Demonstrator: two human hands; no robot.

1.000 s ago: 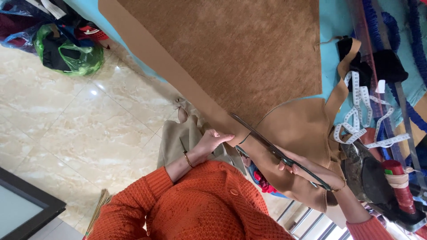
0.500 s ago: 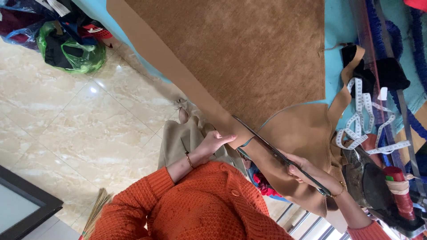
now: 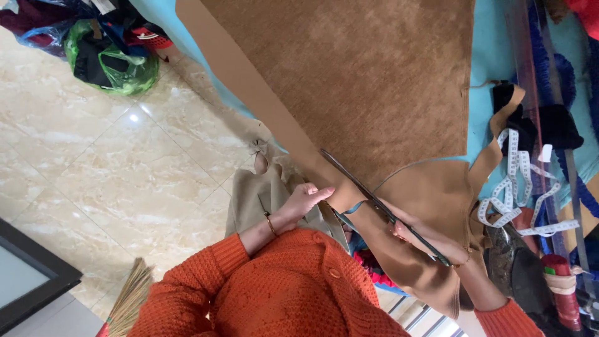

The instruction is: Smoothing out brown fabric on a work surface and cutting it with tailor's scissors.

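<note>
A large brown fabric point(image 3: 362, 75) lies on a turquoise table point(image 3: 486, 81), its lighter underside folded over the edge. My left hand point(image 3: 304, 198), with a bracelet on the wrist, pinches the fabric's hanging edge. My right hand point(image 3: 409, 232) is closed on the handles of long dark scissors point(image 3: 368, 195). Their blades lie along the fabric's edge, pointing away from me. A cut brown flap point(image 3: 430, 193) drapes over my right hand and forearm. My orange sweater fills the bottom of the view.
A white measuring tape point(image 3: 518, 187) and black cloth point(image 3: 549, 125) lie on the table at right. On the marble floor are a green plastic bag point(image 3: 112, 62) of clothes, a broom point(image 3: 128, 299) and a dark-framed panel point(image 3: 31, 274).
Both hands keep their hold on the fabric and the scissors. The scissors have shifted only slightly along the fabric edge, and the view has moved a little.
</note>
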